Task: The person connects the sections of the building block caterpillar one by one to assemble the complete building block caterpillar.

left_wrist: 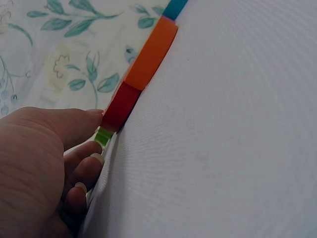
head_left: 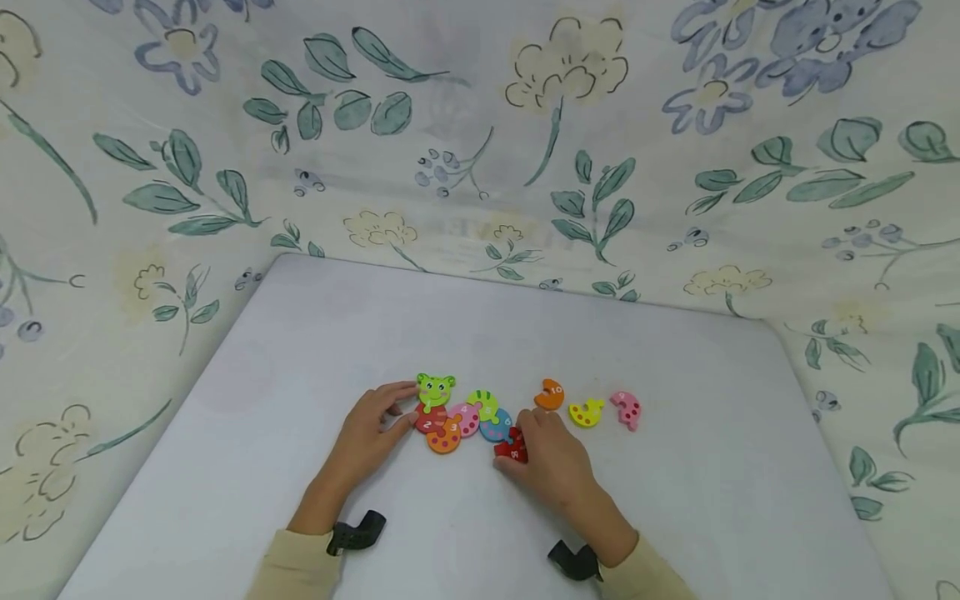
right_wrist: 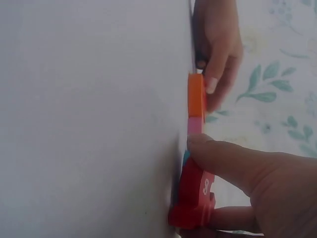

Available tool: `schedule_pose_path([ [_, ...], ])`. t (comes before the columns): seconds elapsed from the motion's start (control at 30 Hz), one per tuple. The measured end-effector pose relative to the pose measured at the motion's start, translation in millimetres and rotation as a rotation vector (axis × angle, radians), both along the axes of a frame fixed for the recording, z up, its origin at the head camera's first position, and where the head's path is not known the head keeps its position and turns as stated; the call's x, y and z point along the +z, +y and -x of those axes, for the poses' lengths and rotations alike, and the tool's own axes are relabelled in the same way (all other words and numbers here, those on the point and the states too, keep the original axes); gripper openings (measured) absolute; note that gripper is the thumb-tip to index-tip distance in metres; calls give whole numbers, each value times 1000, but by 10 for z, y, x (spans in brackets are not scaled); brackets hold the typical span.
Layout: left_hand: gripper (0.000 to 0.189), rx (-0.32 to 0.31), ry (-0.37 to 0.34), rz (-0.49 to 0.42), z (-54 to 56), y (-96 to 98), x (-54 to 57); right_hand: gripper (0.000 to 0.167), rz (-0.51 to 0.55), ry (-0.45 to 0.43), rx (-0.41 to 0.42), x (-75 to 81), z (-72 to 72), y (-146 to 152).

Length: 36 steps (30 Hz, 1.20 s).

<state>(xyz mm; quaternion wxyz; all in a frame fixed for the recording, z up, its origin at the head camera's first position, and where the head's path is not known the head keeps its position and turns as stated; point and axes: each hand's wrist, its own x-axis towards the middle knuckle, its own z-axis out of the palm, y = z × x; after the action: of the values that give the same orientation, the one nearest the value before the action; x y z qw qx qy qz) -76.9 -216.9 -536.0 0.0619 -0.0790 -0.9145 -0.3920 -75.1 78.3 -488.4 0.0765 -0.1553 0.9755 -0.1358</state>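
Observation:
A row of joined wooden caterpillar puzzle pieces lies on the table: a green smiling head piece (head_left: 435, 389), a red piece marked 2 (head_left: 430, 419), an orange piece marked 3 (head_left: 444, 437), then pink, light green and blue pieces. My left hand (head_left: 372, 425) is at the row's left end. Its thumb touches the red 2 piece's edge, and its fingers lie beside the head. My right hand (head_left: 557, 457) pinches a red puzzle piece marked 8 (right_wrist: 195, 191) between thumb and fingers, close against the blue piece (head_left: 496, 426). Its fingers partly cover that red piece.
Beyond the right hand lie three loose pieces: an orange one marked 10 (head_left: 550, 395), a yellow one (head_left: 586, 412) and a pink one (head_left: 627, 409). The white table (head_left: 360, 317) meets a flower-patterned cloth (head_left: 480, 125) at its back and sides.

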Motion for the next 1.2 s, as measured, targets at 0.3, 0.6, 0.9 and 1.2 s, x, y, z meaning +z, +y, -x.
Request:
schedule_pose_path([
  [0.3,45,-5,10,1,7,-2,0,67,-33,33,-51,-40,-6,-66],
  [0.6,45,-4,4,8,-1,2,2,70,-27,-15,-81,-16,-25,-55],
  [0.9,46,-6,19,1,-16,-8,15,65,-6,-3,-20,20,-11,-3],
  [1.2,46,-12,27,1,0,-8,1,58,75,-14,-42,79,6,57],
])
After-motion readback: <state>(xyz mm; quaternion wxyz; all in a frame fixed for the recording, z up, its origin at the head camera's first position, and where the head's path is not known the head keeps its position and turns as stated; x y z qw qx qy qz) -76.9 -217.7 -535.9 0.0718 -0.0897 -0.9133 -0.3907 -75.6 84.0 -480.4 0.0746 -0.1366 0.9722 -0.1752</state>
